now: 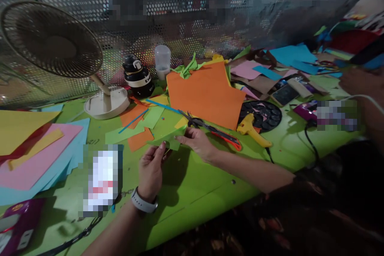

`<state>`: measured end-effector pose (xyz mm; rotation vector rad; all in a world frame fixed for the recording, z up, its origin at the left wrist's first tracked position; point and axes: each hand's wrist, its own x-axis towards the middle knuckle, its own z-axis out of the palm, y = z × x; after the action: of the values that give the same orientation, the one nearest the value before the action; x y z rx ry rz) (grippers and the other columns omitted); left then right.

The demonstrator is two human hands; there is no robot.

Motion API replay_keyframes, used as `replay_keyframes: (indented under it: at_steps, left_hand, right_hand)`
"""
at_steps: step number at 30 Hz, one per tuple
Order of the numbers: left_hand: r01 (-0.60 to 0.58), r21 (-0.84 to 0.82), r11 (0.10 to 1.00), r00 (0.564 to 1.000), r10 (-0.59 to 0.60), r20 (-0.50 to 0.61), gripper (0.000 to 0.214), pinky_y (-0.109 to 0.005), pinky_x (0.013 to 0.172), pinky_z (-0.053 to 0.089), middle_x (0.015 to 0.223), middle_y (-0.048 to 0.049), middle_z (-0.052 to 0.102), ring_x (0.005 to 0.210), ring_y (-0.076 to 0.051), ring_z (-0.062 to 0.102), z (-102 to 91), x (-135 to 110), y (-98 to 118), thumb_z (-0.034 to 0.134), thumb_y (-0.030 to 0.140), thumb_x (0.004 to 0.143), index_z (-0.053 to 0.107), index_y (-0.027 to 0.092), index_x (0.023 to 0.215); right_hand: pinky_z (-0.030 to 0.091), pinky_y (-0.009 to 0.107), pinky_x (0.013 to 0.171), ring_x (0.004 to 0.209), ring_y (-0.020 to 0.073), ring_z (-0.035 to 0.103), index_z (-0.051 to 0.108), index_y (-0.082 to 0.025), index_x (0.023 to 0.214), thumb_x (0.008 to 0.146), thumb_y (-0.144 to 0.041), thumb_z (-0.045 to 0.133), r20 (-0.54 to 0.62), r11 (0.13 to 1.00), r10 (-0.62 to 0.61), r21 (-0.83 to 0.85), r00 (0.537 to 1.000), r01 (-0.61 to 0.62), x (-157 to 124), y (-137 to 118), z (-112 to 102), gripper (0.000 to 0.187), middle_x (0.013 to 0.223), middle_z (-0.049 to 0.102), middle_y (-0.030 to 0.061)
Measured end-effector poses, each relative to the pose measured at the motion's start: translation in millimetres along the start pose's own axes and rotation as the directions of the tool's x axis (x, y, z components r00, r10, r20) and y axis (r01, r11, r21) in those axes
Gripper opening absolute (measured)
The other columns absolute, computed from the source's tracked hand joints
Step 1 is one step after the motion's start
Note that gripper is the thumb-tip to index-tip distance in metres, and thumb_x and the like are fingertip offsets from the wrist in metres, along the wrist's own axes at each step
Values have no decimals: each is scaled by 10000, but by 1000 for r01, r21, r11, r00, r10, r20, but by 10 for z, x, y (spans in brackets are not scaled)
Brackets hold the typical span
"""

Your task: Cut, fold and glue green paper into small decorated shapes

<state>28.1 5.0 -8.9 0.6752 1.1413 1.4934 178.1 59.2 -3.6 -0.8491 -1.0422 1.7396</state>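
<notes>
Between my two hands I hold a piece of green paper [173, 143] above the green table. My left hand [152, 168], with a white band at the wrist, pinches its left end between thumb and fingers. At its right end my right hand [198, 144] grips the paper, thumb on the near side. Just beyond my right hand lie black scissors [196, 122] and an orange-red box cutter [229, 141]. Green paper scraps [153, 117], an orange scrap [140, 140] and a thin blue strip [133, 121] lie behind the held paper.
A fan [106, 104], a black bottle [138, 78] and a clear cup [163, 58] stand along the perforated metal screen. Large orange paper [204, 92] lies ahead, a yellow glue gun [253, 131] to its right. Coloured sheets [45, 156] and a phone [102, 180] lie left. Another person's hand [360, 88] is at right.
</notes>
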Motion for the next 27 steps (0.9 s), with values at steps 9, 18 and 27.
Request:
replay_keyframes:
  at_steps: [9,18,27]
  left_hand:
    - [-9,-4,1000,1000,9,-30,211,-241,722,536,702,26,661,665,-93,620,0,21,-5,796,306,656,639,165,666]
    - [-30,10,1000,999,30,-12,162,-234,722,523,725,19,690,672,-102,644,-1,13,-5,777,288,683,661,177,697]
    - [-8,-11,1000,1000,8,7,166,-225,689,520,703,24,680,661,-101,642,-18,17,-5,787,281,677,663,171,686]
  right_hand:
    - [483,308,746,617,93,539,624,-162,658,651,-478,771,-78,999,48,10,996,-48,-2,-42,44,349,638,583,-40]
    - [479,275,736,652,88,547,660,-182,701,669,-374,789,-116,993,-53,95,992,65,29,7,-9,234,671,579,-44]
    - [481,282,754,692,102,576,714,-177,752,640,-347,806,-218,983,-64,152,974,99,103,19,-57,223,758,660,-1]
